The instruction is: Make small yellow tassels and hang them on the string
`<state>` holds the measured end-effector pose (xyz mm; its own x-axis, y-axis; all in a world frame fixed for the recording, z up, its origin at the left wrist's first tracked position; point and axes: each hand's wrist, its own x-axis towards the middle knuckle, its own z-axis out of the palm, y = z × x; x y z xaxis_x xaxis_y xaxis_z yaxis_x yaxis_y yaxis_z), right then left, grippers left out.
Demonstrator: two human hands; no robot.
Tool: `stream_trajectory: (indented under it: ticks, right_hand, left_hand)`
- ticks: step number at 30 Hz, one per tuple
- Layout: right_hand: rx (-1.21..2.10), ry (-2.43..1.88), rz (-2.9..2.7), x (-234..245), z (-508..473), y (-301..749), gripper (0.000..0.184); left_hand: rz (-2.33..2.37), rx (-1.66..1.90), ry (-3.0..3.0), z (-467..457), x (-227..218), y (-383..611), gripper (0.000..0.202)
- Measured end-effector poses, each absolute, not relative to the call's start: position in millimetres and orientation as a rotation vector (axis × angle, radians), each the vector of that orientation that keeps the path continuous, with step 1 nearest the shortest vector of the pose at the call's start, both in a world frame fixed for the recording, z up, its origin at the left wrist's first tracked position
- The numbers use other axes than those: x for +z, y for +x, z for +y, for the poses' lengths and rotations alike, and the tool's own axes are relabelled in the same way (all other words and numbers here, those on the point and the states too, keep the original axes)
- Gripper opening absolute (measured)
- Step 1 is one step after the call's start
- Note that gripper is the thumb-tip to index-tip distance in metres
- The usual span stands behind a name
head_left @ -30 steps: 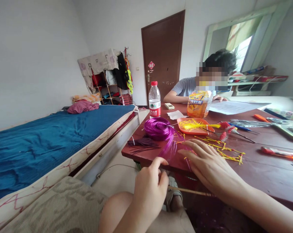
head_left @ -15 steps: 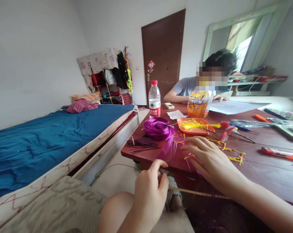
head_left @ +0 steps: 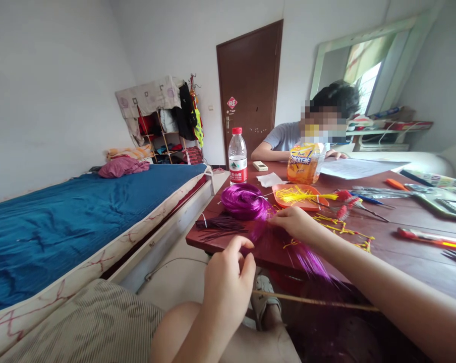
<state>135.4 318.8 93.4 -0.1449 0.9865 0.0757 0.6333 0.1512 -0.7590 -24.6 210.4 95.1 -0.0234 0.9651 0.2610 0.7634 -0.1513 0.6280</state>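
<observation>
My left hand (head_left: 228,269) is over my lap in front of the table edge, fingers curled round one end of a thin tan stick (head_left: 311,301). The stick runs right, beneath my right forearm. At the table's near side, my right hand (head_left: 294,222) pinches strands trailing from a coil of shiny purple plastic strands (head_left: 238,202). A loose spray of purple strands (head_left: 313,262) hangs over the edge below that wrist. Left of the coil lies a tied bundle of dark strips (head_left: 218,222). My right fingertips are partly hidden by the hand.
An orange tray (head_left: 301,204) holds yellow strips, with knotted yellow pieces (head_left: 343,229) nearby. A water bottle (head_left: 237,159) and an orange drink pack (head_left: 303,166) stand behind. Across the table (head_left: 387,257) sits a person (head_left: 283,135) with papers. A bed (head_left: 99,201) is at left.
My right hand has moved forward and left to the purple strands beside the coil, its fingers going from spread to pinched. My left hand has barely moved. The view has shifted slightly.
</observation>
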Motion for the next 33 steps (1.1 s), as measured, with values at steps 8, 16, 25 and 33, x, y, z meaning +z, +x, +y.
stream_trajectory:
  ticks: [8, 16, 25, 33]
  right_hand:
    - [0.986, -1.452, -1.723, 93, 313, 141, 0.024]
    - [1.148, -1.410, -1.631, 101, 306, 140, 0.022]
    - [1.174, -1.374, -1.609, 102, 302, 143, 0.023]
    - [1.132, -1.393, -1.623, 98, 307, 147, 0.025]
  left_hand:
    - [1.785, 0.952, 1.926, 210, 91, -25, 0.014]
    - [1.779, 0.967, 1.906, 209, 91, -24, 0.013]
    - [1.772, 0.957, 1.893, 208, 91, -21, 0.012]
    - [1.771, 0.956, 1.900, 208, 94, -20, 0.013]
